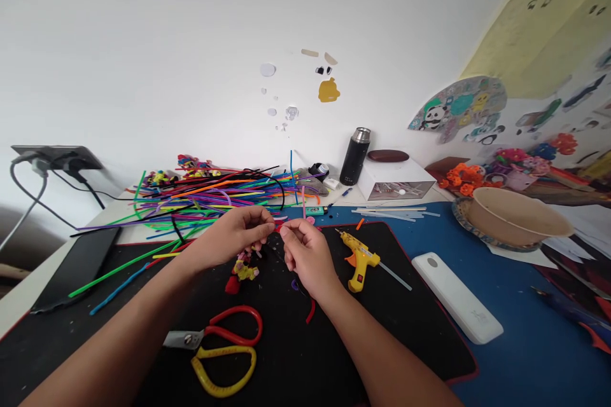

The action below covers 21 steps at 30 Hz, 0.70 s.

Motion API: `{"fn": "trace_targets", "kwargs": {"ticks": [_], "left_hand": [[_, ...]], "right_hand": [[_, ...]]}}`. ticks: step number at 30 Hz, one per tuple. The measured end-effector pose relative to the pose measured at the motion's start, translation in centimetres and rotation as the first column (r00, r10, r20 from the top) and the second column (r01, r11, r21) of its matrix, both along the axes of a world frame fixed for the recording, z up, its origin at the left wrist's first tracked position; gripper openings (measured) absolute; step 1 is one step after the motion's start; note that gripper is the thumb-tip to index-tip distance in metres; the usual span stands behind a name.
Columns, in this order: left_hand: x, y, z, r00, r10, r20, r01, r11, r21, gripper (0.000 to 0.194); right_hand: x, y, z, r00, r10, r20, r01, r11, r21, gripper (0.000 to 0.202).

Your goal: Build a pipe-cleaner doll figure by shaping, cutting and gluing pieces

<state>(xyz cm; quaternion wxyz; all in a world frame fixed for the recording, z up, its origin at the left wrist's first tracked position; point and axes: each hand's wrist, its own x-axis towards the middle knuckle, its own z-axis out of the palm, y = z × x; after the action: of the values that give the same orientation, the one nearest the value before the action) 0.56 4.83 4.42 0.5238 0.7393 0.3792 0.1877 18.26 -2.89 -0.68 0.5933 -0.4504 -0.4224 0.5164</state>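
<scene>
My left hand (248, 229) and my right hand (308, 254) meet above the black mat, both closed in a pinch. Between their fingertips shows a small red piece of pipe cleaner (278, 227), mostly hidden by the fingers. Just below my left hand lies a small figure (245, 270) of yellow, pink and red pipe cleaner. A short red strip (310, 311) rests under my right wrist. Nearer to me are scissors (224, 343) with one red and one yellow handle. To the right of my right hand lies a yellow glue gun (360, 259) with a glue stick in its back.
Many coloured pipe cleaners (214, 194) are heaped along the wall. Behind the mat stand a black flask (356, 156) and a white drawer box (396, 178). On the right are a white power bank (458, 299) and a beige bowl (520, 216). Glue sticks (396, 211) lie behind the glue gun.
</scene>
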Motion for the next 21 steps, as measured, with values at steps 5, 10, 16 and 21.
{"fn": "trace_targets", "kwargs": {"ticks": [5, 10, 16, 21], "left_hand": [[-0.12, 0.00, -0.02, 1.000, 0.017, 0.007, -0.017, 1.000, 0.017, 0.040], [0.23, 0.00, -0.19, 1.000, -0.012, -0.001, 0.012, 1.000, 0.019, 0.036], [0.46, -0.18, -0.05, 1.000, -0.023, 0.021, 0.023, 1.000, -0.004, 0.036], [0.21, 0.04, -0.04, 1.000, 0.013, 0.000, -0.013, 1.000, -0.003, 0.039]], "right_hand": [[0.15, -0.01, 0.10, 1.000, 0.013, 0.002, -0.013, 1.000, -0.012, 0.038], [0.26, 0.15, -0.08, 1.000, 0.021, 0.008, -0.021, 1.000, 0.001, 0.037], [0.33, 0.22, -0.02, 1.000, 0.014, 0.012, -0.014, 1.000, -0.001, 0.030], [0.40, 0.24, 0.05, 1.000, 0.016, 0.002, -0.016, 1.000, -0.011, 0.031]]}}
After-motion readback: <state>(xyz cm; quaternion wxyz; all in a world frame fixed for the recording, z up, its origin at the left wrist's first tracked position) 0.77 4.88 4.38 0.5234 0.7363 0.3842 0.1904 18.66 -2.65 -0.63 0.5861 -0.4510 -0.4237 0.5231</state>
